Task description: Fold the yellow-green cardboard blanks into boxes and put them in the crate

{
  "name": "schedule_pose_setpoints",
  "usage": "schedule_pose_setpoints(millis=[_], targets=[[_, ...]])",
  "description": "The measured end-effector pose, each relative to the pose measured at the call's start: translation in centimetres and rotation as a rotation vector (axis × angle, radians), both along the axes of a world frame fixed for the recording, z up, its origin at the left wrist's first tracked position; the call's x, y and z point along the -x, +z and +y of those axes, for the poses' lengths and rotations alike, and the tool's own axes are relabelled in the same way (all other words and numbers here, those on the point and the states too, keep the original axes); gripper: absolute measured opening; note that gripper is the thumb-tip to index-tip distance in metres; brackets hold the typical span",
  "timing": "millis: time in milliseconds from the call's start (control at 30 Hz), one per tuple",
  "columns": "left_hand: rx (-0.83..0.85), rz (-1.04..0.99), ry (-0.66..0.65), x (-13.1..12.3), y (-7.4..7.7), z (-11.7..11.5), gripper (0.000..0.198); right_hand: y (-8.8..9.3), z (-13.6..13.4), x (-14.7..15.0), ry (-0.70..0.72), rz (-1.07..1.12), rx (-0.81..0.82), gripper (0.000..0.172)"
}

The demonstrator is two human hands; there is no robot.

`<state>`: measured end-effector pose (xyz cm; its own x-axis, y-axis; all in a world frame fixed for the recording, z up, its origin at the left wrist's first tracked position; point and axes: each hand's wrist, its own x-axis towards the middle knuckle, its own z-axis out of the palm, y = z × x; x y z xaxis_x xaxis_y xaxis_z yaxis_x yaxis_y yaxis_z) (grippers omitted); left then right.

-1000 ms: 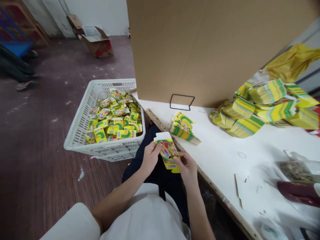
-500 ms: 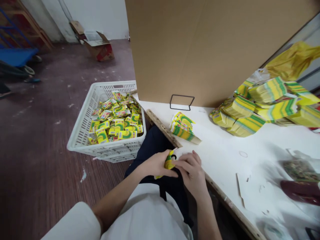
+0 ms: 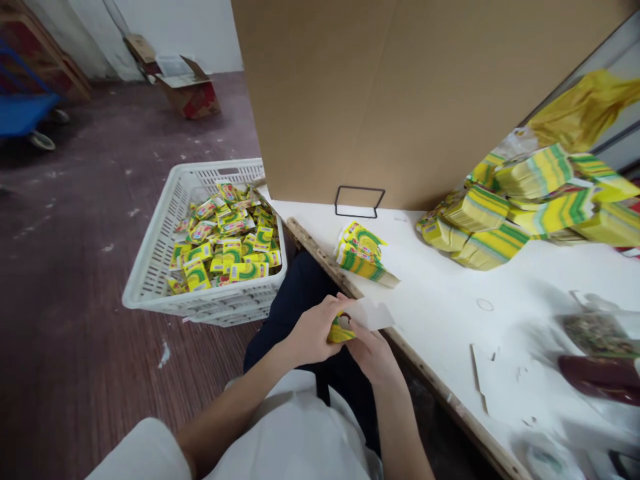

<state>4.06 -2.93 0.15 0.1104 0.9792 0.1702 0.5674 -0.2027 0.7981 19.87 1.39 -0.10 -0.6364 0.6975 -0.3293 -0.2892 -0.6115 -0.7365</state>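
Over my lap, beside the table edge, my left hand is closed round a yellow and green card packet with a dark ring-like piece on it. My right hand meets the packet from the right, its fingers pressed to it and partly hidden. A white flap sticks out above my right hand. On the white table, just beyond my hands, lies a small stack of yellow and green cards. To the left, a white plastic crate holds several finished-looking yellow packets.
A tall cardboard sheet stands at the table's back, with a black wire frame before it. Bundled cards are piled at the right, near a dark red object. A blue trolley and open box are on the floor.
My right hand has shifted lower beside the packet, and the white flap now shows extended to the right. The whole view has moved slightly; a person's foot at the far left is gone from view.
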Motion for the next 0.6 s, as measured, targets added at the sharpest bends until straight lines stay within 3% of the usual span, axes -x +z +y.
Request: schedule_pose_setpoints(millis=[100,167,267,333,400,500,600], targets=[[0.046,-0.001,-0.028,0.1,-0.2,0.1,0.059,-0.2,0.0,-0.1,0.002,-0.075,-0.127,0.065],[0.133,-0.019,-0.052,-0.1,-0.4,0.2,0.056,-0.5,-0.1,0.0,-0.023,-0.19,-0.353,0.067],[0.222,-0.072,-0.009,-0.5,-0.9,0.3,0.07,-0.9,-0.4,0.1,-0.045,-0.44,-0.782,0.064],[0.154,-0.075,0.064,-0.8,-1.1,0.4,0.081,-1.2,-0.5,0.1,-0.062,-0.562,-0.983,0.055],[0.099,0.0,0.124,-0.8,-1.0,0.4,0.08,-1.6,-0.3,-0.1,-0.136,-0.62,-1.08,0.051],[0.184,0.128,0.138,-0.1,-0.2,0.4,0.065,-2.1,0.2,-0.6,-0.216,-0.675,-1.11,0.055],[0.248,0.145,0.09,1.1,0.6,0.4,0.057,-2.0,0.5,-1.2,-0.019,-0.671,-1.154,0.06]])
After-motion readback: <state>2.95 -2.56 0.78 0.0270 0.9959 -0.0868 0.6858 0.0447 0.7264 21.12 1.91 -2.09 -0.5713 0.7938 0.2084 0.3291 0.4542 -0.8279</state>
